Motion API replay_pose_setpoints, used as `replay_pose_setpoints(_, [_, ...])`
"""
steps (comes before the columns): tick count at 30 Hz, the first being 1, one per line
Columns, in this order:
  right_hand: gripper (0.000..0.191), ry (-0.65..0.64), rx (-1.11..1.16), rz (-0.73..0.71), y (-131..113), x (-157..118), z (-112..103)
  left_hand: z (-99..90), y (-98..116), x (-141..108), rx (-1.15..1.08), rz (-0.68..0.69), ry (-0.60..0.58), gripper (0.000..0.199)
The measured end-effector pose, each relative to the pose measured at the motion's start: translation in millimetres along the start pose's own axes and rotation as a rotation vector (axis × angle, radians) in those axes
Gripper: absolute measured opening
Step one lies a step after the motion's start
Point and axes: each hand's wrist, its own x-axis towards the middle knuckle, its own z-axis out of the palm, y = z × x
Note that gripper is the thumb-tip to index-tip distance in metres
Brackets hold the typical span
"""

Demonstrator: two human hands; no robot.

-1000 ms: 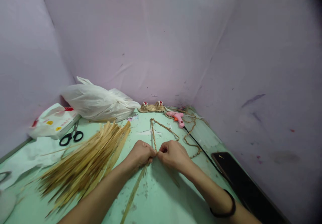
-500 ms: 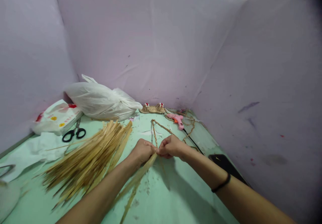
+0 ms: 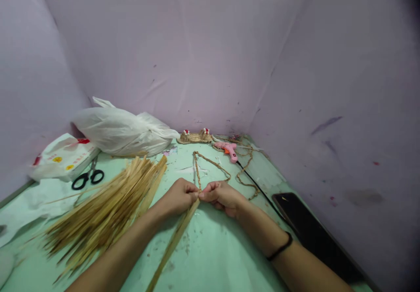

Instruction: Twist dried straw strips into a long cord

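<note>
My left hand [image 3: 181,196] and my right hand [image 3: 220,196] meet at the middle of the table, fingertips pinched on a thin braided cord [image 3: 197,169]. From the pinch the cord runs away from me, bends sharply and loops back behind my right hand. Loose flat strands [image 3: 173,241] trail from the fingers toward me, beside my left forearm. A large spread bundle of dry straw strips [image 3: 111,209] lies left of my left hand. The exact crossing of the strands is hidden by my fingertips.
On the green table [image 3: 216,257] lie black-handled scissors [image 3: 88,178], a tissue pack [image 3: 65,157], a white plastic bag [image 3: 126,132], a woven piece [image 3: 196,137], a pink glue gun [image 3: 229,150] with a black cable, and a dark phone-like object [image 3: 315,235] at right.
The view has shifted slightly to the right. My right hand's fingers have changed their pinch, and the trailing strands now lie closer together. Both hands stay on the braid.
</note>
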Motion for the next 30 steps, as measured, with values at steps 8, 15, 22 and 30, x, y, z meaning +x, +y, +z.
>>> replay_pose_setpoints(8, [0.027,0.026,0.034,-0.012,2.2,-1.1,2.0,-4.4,7.0,-1.8,0.016,-0.049,-0.001,0.014])
replay_pose_setpoints(15, [0.012,-0.080,-0.002,-0.067,2.7,-3.7,-0.6,5.7,6.6,-0.3,0.053,-0.105,0.111,0.011])
replay_pose_setpoints(22, [0.007,0.146,-0.129,-0.026,2.2,-3.4,11.4,-2.2,13.8,-7.6,0.221,-0.133,0.054,0.011])
replay_pose_setpoints(30, [0.003,0.091,-0.018,-0.038,3.5,-4.8,12.4,24.1,39.6,-23.8,0.554,-0.223,0.257,0.014])
